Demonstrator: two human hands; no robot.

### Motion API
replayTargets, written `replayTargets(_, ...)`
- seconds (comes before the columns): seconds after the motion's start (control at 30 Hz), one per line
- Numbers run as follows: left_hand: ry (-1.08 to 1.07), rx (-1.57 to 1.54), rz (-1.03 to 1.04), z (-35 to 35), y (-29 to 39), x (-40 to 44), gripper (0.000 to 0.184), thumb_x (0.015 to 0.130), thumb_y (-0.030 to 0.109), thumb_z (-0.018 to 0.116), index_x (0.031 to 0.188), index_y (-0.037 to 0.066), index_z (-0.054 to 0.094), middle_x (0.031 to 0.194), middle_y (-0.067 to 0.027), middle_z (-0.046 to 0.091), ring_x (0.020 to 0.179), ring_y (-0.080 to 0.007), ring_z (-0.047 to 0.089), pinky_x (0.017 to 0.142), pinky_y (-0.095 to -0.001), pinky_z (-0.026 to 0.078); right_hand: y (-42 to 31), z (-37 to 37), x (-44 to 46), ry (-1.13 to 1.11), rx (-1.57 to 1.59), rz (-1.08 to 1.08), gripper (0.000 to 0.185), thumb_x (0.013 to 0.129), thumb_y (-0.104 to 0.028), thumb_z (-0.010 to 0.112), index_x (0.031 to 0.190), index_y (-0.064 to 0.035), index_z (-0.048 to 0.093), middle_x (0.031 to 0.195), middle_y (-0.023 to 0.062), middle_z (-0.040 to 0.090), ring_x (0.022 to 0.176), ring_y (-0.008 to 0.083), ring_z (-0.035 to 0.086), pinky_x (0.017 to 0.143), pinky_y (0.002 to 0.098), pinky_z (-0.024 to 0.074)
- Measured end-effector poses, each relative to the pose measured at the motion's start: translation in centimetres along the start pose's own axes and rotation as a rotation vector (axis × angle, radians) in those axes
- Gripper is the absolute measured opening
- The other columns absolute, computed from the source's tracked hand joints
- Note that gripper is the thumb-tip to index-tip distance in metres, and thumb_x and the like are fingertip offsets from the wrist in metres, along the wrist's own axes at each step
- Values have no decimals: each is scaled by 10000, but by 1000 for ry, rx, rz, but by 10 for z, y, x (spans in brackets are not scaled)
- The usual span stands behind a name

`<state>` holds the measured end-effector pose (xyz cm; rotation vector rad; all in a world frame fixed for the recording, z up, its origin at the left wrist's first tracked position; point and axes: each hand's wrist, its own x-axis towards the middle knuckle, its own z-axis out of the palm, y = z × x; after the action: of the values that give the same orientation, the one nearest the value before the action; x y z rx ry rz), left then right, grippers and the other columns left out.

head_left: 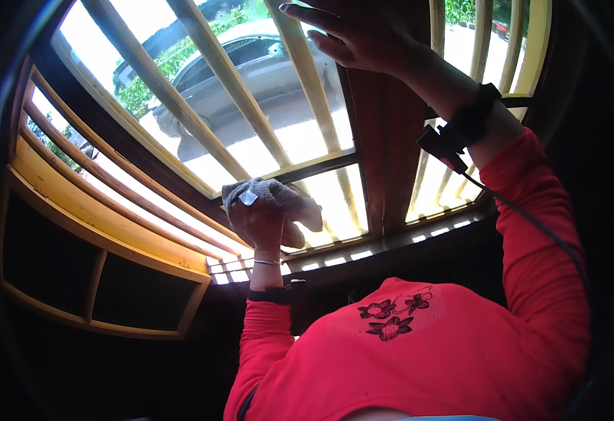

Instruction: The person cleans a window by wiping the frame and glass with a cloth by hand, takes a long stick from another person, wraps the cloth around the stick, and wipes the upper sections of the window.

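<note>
A grey cloth [279, 198] with a small white tag is in my left hand [256, 221], whose fingers are wrapped round it. The cloth lies near the lower rail of the barred window [298, 170], in front of the glass. My right hand [349, 35] is raised at the top of the view, beside the window's dark middle post. Its fingers are spread apart, and nothing is seen in them. Part of that hand is in shadow.
Slanting wooden bars [216, 63] cross the windows. A wooden frame with dark panels [100, 281] stands at the left. A black device with a cable [443, 147] is strapped at my right wrist. Outside is a parked car [240, 84].
</note>
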<state>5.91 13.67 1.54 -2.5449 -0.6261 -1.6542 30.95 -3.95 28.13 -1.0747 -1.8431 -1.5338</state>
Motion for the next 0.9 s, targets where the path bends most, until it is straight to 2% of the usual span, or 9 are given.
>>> replayTargets(0.1,159,-359,-312,14,-28,-6,360,730,246,654,1032,65,578,985,-67,594,978,-260,556,891,-392,431,1,2,1,-9,-44,-47,532,758,-51,577,1275,-65,453,1368,140,408,1234,310,421,989,437,393)
replayTargets(0.13,304,-397,-273,8,-19,14,291,775,234,591,998,49,567,924,-75,593,915,-245,574,847,-371,459,1,2,1,-31,-59,-49,530,761,-53,576,1276,-69,453,1371,141,404,1233,313,421,986,437,396)
replayTargets(0.2,405,-74,24,-42,35,84,293,811,260,558,1001,40,525,849,-92,588,829,-247,592,808,-368,486,6,7,-3,17,-11,-36,533,773,-63,579,1289,-81,446,1380,140,394,1222,304,434,985,425,400)
replayTargets(0.23,527,-187,290,-56,52,115,316,807,303,585,978,41,537,848,-86,592,875,-248,583,817,-384,477,5,9,-7,35,19,-28,535,779,-68,581,1295,-87,443,1384,139,389,1216,300,441,984,419,402)
replayTargets(0.33,332,-132,268,-52,43,130,421,874,316,546,1179,52,426,1086,-98,510,1023,-246,523,920,-366,412,-1,4,-10,-93,36,94,553,795,-70,584,1323,-105,422,1384,152,386,1198,287,461,982,400,407)
replayTargets(0.43,221,138,288,-54,66,153,513,921,274,492,1339,63,282,1321,-104,376,1186,-222,426,1041,-329,303,5,6,-3,-37,72,106,555,813,-89,576,1340,-89,400,1361,161,411,1162,278,490,971,388,415)
replayTargets(0.5,175,101,316,-51,90,168,516,936,248,474,1368,54,268,1364,-104,362,1218,-214,411,1056,-320,295,11,16,-5,73,163,50,546,821,-92,564,1340,-75,396,1336,162,437,1138,281,505,964,390,421)
replayTargets(0.7,-20,-347,324,3,185,138,427,930,270,460,1282,41,384,1250,-112,463,1156,-227,468,999,-337,361,-4,-4,-7,5,180,210,515,793,-17,572,1290,-50,441,1203,152,530,1044,274,546,892,377,447)
replayTargets(0.9,-323,-249,132,17,130,86,416,922,341,442,1225,57,458,1184,-130,522,1130,-247,497,988,-354,377,5,8,-12,142,209,103,484,770,8,583,1240,-60,490,1084,135,574,901,258,567,796,349,466)
